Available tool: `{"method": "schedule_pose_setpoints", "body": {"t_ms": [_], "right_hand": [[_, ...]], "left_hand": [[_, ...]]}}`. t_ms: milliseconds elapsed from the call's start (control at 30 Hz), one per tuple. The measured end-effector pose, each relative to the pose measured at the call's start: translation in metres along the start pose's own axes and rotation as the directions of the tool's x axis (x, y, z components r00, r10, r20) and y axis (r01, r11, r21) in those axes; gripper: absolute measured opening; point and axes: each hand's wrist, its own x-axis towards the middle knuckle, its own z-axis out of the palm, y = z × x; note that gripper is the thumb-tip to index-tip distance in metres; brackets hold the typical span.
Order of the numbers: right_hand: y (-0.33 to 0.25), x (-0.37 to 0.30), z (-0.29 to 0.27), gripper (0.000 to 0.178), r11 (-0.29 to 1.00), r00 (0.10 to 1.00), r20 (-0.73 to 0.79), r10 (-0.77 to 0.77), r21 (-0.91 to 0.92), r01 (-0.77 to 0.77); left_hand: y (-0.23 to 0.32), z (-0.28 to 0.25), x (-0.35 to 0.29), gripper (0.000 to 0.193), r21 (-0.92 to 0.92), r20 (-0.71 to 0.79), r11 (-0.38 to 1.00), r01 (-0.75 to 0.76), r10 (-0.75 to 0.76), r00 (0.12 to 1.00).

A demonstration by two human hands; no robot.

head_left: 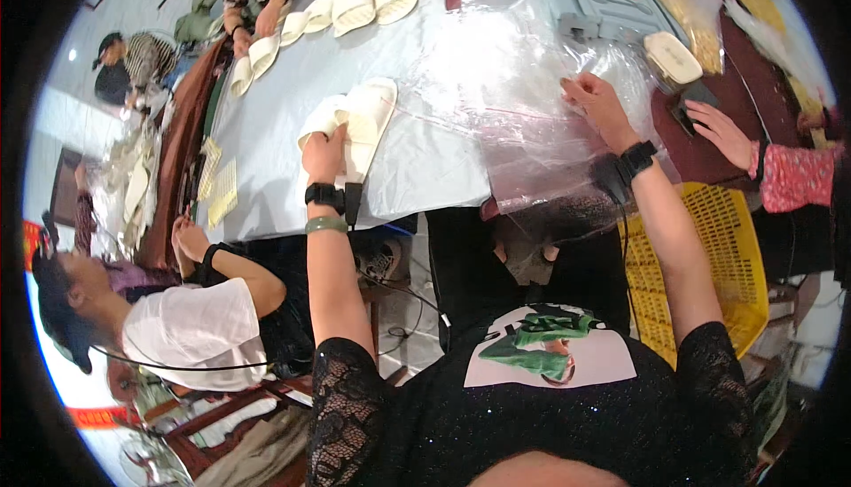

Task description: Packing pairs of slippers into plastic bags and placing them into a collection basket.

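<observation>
Handling Hazards at the Near Edge

The pair of cream slippers (370,119) lay side by side, touching, left of centre on the pale-covered table (275,163). The left hand (323,157) was partly closed at their near end, its thumb pressed along the pair. The right hand (607,115) was half curled above the clear plastic film (532,159), thumb and forefinger almost together; whether they pinched a layer could not be determined.

Slip risk: the left hand's grip bore mainly on the left slipper. The right slipper, less supported, could have slid out of line if the pair were lifted.

Snag risk: the film was thin, wrinkled and glossy, so layers could have clung together or torn under a sharp pull.

Drop risk: part of the film overhung the near edge, above the yellow basket's (753,301) left side. Its weight, or the wrist cable (626,257) catching it, could have dragged it down.
</observation>
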Motion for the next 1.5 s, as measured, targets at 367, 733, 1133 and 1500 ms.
{"method": "schedule_pose_setpoints", "body": {"t_ms": [367, 733, 1133, 1500], "right_hand": [[-0.022, -0.023, 0.052, 0.012, 0.635, 0.853, 0.323, -0.41, -0.571, 0.521], [-0.008, -0.031, 0.045, 0.008, 0.592, 0.731, 0.525, -0.436, -0.444, 0.672], [-0.027, -0.021, 0.039, 0.015, 0.677, 0.78, 0.526, -0.34, -0.438, 0.591], [-0.081, -0.083, 0.104, 0.099, 0.447, 0.525, 0.717, -0.458, -0.324, 0.834]], "left_hand": [[-0.002, 0.007, 0.021, 0.068, 0.028, -0.125, 0.999, -0.015, 0.018, 0.992], [0.035, -0.005, 0.005, 0.086, 0.077, -0.008, 0.981, 0.18, -0.18, 0.984], [0.021, 0.014, 0.031, 0.057, -0.067, -0.29, 0.997, -0.049, 0.027, 0.957], [0.062, -0.025, -0.157, 0.027, -0.566, -0.172, 0.716, -0.409, 0.383, 0.908]]}}
